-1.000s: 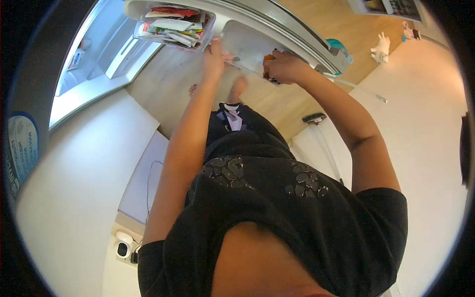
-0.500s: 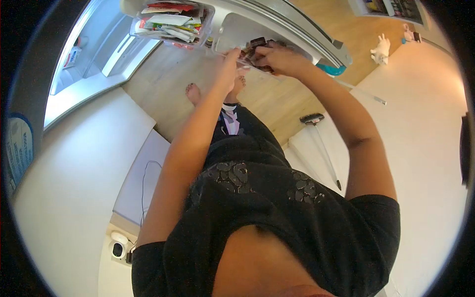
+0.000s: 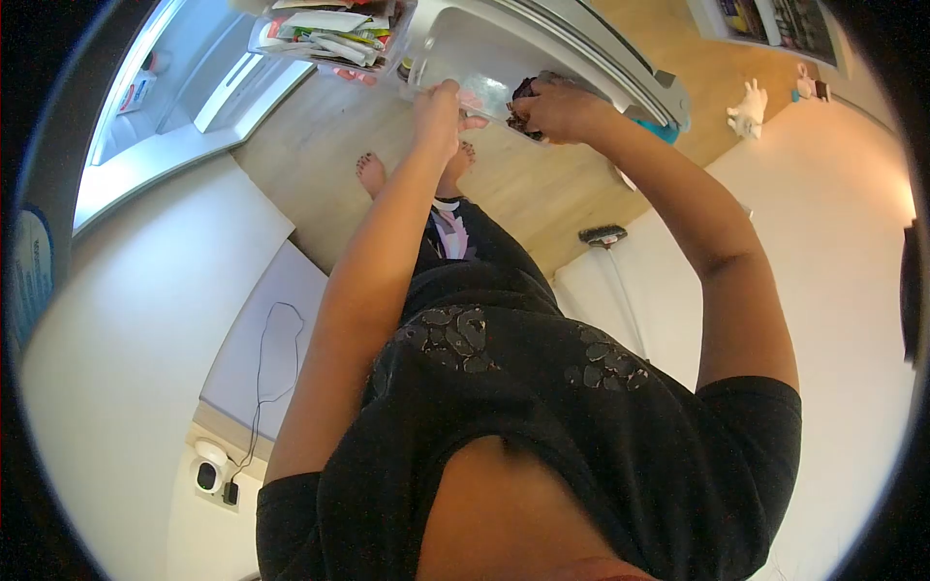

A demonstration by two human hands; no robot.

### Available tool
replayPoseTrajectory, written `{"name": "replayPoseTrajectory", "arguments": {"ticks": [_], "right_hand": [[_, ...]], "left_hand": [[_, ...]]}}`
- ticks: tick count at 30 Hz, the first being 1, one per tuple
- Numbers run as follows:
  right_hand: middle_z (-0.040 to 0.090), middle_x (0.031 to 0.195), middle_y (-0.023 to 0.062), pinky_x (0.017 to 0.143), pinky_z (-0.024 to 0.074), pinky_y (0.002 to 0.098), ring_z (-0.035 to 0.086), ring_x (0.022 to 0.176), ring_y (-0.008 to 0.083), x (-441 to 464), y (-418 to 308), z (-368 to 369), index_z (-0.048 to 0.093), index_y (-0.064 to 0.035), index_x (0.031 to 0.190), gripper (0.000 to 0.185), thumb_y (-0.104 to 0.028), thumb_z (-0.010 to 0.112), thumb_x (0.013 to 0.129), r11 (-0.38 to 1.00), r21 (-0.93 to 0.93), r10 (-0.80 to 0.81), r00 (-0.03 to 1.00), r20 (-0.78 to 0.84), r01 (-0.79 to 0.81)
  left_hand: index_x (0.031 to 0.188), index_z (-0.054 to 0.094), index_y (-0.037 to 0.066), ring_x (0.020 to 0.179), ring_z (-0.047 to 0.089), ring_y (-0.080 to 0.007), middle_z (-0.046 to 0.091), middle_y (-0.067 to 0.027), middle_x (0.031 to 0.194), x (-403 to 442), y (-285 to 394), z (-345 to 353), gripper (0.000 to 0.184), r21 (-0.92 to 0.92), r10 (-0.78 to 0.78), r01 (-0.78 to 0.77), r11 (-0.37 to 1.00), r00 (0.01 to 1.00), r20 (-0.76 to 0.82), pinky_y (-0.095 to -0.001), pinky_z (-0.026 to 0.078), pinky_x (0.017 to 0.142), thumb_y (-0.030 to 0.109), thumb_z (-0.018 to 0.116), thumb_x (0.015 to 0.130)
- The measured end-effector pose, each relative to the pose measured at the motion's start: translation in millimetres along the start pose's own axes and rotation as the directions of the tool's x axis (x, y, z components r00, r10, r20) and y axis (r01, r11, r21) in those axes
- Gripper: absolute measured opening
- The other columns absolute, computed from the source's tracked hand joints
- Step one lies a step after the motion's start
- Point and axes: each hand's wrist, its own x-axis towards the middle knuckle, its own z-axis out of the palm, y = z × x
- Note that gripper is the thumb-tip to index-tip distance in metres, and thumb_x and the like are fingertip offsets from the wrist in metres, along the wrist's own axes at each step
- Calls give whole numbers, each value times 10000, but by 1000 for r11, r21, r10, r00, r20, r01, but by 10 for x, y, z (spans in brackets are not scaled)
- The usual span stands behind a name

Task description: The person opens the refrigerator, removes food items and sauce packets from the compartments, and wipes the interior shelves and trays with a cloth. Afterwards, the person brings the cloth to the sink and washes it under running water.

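A clear plastic door bin [image 3: 455, 48] hangs on the inside of an open fridge door [image 3: 620, 68]. My left hand [image 3: 439, 121] is closed on the bin's front rim near its left end, with the thumb sticking out to the right. My right hand [image 3: 562, 111] reaches into the right end of the bin, its fingers curled over a bunch of small dark brown packets [image 3: 521, 102]. What those packets contain cannot be made out. The bin's floor shows bare to the left of them.
Left of the bin, a clear container [image 3: 334, 34] is packed with sachets. The lit fridge interior [image 3: 174, 87] opens at upper left. A broom [image 3: 604, 235] leans by the white wall at right. A white figurine [image 3: 748, 108] and a cabled camera [image 3: 207, 472] are farther off.
The dark packets have shifted to the right end of the bin along with my right hand, baring more of its floor. My left hand has moved slightly left along the rim.
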Motion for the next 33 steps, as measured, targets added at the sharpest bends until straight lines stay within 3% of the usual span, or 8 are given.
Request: {"name": "replayPoseTrajectory", "arguments": {"ticks": [3, 13, 16, 18, 21, 27, 29, 33], "right_hand": [[526, 1158, -63, 867, 444, 417, 453, 1104, 266, 127, -55, -30, 693, -224, 973, 253, -220, 665, 722, 983, -149, 139, 961, 237, -105], [651, 892, 154, 798, 489, 381, 575, 992, 330, -875, -428, -23, 687, -26, 752, 193, -191, 586, 753, 978, -174, 132, 985, 111, -111], [646, 963, 111, 793, 480, 370, 564, 985, 312, -1326, -411, 92, 691, -59, 818, 181, -190, 581, 760, 955, -246, 250, 899, 360, -167], [623, 1034, 50, 808, 464, 362, 567, 911, 285, -1530, -504, -127, 672, -123, 932, 209, -185, 586, 752, 842, 55, 531, 842, 91, -537], [601, 1052, 0, 792, 455, 355, 542, 875, 269, -1414, -434, 157, 636, -193, 1006, 261, -181, 588, 750, 889, 345, 426, 817, -389, -300], [614, 1035, 29, 777, 426, 344, 512, 886, 249, -418, -425, 168, 626, -104, 1031, 292, -98, 536, 753, 927, 112, 332, 643, -690, -359], [631, 991, 84, 796, 396, 334, 521, 913, 242, -196, -390, 216, 629, -69, 974, 267, -133, 535, 733, 869, -286, 355, 912, -207, -403], [635, 932, 99, 808, 378, 344, 525, 957, 243, -149, -346, -24, 617, -65, 961, 277, -174, 545, 716, 915, -217, 362, 929, 77, -339]], "left_hand": [[1091, 413, -46, 855, 620, -313, 553, -206, 982, 23, 10, -26, 325, 48, 6, -9, 999, 998, 58, -407, 556, 572, 196, 455, 879], [966, 476, -60, 779, 592, -265, 543, -164, 876, 108, -4, 22, 281, -57, 31, -28, 998, 997, 65, -407, 562, 559, 161, 520, 799], [1033, 444, -40, 861, 572, -275, 516, -163, 941, 140, -8, 2, 345, -43, 5, -1, 999, 996, 93, -434, 558, 636, 206, 547, 813], [1064, 427, -28, 895, 559, -276, 501, -159, 964, 171, -9, -25, 383, -25, -13, 16, 1000, 993, 115, -446, 553, 668, 233, 563, 820], [1087, 418, -23, 893, 553, -271, 502, -144, 949, 158, 24, -16, 444, 34, -37, 32, 999, 991, 131, -442, 544, 699, 290, 589, 824], [1154, 410, -20, 867, 557, -271, 509, -147, 981, 150, 54, -33, 540, 160, -64, 49, 986, 994, 87, -429, 527, 730, 370, 598, 831], [1181, 406, -21, 809, 571, -270, 512, -173, 1001, 185, 33, -53, 575, 115, -37, 22, 993, 991, 129, -409, 526, 719, 398, 598, 837], [1198, 401, -19, 772, 585, -274, 511, -194, 1008, 133, 59, -42, 613, 120, 52, -69, 990, 989, 141, -387, 526, 709, 435, 599, 835]]}}
